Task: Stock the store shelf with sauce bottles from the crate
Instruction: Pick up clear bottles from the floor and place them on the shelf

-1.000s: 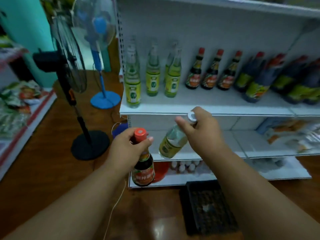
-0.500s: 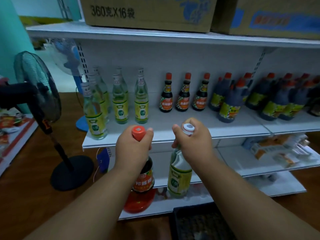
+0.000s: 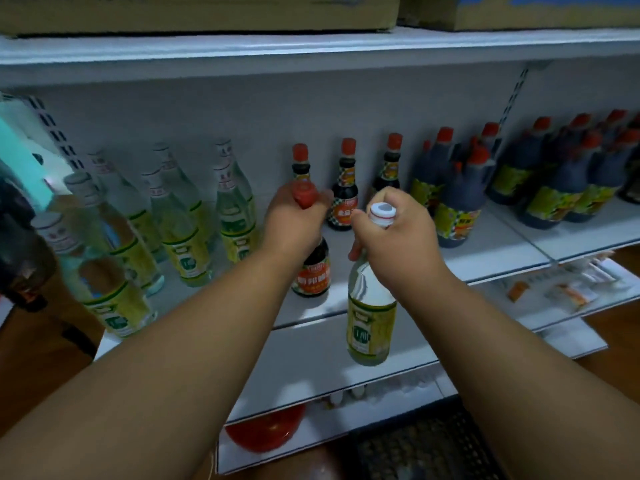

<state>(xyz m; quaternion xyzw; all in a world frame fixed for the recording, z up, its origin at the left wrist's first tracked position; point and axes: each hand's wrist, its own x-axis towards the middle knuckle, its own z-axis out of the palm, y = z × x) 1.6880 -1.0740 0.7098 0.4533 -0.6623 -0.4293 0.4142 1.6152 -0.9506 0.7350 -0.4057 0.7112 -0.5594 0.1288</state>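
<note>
My left hand (image 3: 292, 220) grips the neck of a dark sauce bottle (image 3: 311, 271) with a red cap and orange label; its base is at the white shelf (image 3: 491, 251), whether touching I cannot tell. My right hand (image 3: 394, 230) grips the neck of a clear bottle (image 3: 370, 320) with a white cap and yellow-green label, which hangs in front of the shelf edge. Behind stand three dark red-capped bottles (image 3: 344, 188). The black crate (image 3: 422, 448) lies on the floor at the bottom.
Several clear yellow-labelled bottles (image 3: 183, 237) fill the shelf's left part, and large dark jugs (image 3: 457, 195) the right. Cardboard boxes (image 3: 207, 12) sit on the top shelf. Packets (image 3: 561, 289) lie on the lower shelf at right. A red bowl (image 3: 266, 427) is under the bottom shelf.
Both hands have carried their bottles up and forward to the shelf; the dark bottle is now over the shelf board. The view has moved closer to the shelf.
</note>
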